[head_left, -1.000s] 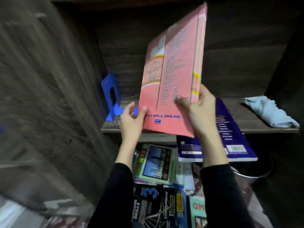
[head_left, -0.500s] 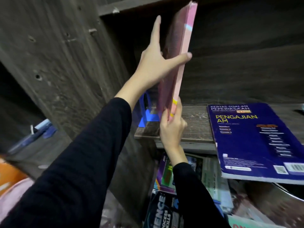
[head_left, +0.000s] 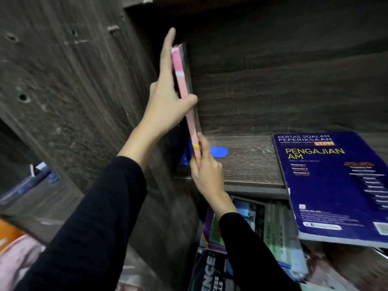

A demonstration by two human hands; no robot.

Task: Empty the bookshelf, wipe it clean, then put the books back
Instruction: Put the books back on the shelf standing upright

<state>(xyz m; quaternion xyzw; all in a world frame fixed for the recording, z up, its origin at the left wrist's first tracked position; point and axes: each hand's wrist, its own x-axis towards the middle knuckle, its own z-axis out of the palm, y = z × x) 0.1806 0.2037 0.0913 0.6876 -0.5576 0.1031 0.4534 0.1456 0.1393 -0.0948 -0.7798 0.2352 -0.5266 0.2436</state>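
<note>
A thin pink book point(head_left: 184, 97) stands upright at the left end of the dark wooden shelf point(head_left: 247, 162), spine toward me. My left hand point(head_left: 168, 97) holds it high up, fingers flat along its left face and thumb hooked over the spine. My right hand point(head_left: 206, 166) pinches the spine's lower end near the shelf board. A blue bookend point(head_left: 218, 151) shows behind the book's foot, mostly hidden. A dark blue exam book point(head_left: 336, 181) lies flat on the shelf's right side, overhanging the front edge.
The bookcase's left side wall point(head_left: 79, 87) rises close beside the pink book. Below the shelf lie several books in a loose pile point(head_left: 262, 232), one black cover point(head_left: 210, 269) nearest me. Blurred pink and orange things point(head_left: 12, 248) sit at the lower left.
The pink book has turned from cover-facing to edge-on and moved left against the shelf's end. My left hand went up to its upper part; my right hand dropped to the spine's foot.
</note>
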